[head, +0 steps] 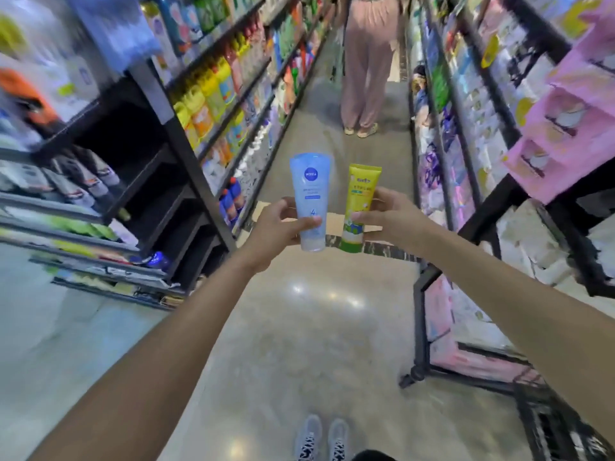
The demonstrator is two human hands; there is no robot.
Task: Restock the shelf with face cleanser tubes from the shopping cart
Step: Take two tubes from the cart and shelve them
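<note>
aisle: glossy floor [309, 327] | stocked black shelves [186, 134] both sides | person [366, 61] ahead

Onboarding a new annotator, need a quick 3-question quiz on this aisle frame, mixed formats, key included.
1. True or false: the left hand holds the yellow tube.
2. Which way do both tubes point their caps? A) up B) down C) sideways
3. Fill in: the right hand has its fingers round the ___ tube, beside the blue tube.

Key: 1 false; 2 B; 3 yellow.
</note>
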